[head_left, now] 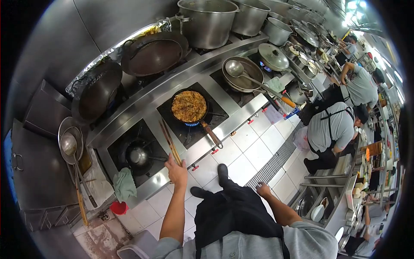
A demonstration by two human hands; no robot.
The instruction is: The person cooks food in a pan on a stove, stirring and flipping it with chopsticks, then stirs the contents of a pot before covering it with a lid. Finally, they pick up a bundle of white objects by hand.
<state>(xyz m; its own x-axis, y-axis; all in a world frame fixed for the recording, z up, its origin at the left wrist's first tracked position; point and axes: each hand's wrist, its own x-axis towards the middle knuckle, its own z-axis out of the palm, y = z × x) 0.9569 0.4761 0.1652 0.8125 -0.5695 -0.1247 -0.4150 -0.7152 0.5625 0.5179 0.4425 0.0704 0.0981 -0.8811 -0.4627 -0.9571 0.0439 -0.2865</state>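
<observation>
My left hand (177, 172) is closed around the lower ends of a pair of long wooden chopsticks (169, 141), whose tips point up over the stove edge. Just right of the tips, a black pan (208, 113) full of browned food (189, 106) sits on a burner with a blue flame under it. The pan's wooden handle (211, 134) points toward the front edge, with nobody holding it. My right hand (263, 188) hangs low beside my apron over the floor, away from the stove; its fingers are small and their grip is unclear.
A wok (245, 86) with a ladle (235, 68) stands to the right. Large pots (207, 26) and dark woks (155, 54) line the back. A green cloth (124, 184) hangs at the front left edge. Several people in grey shirts (330, 129) work at the right.
</observation>
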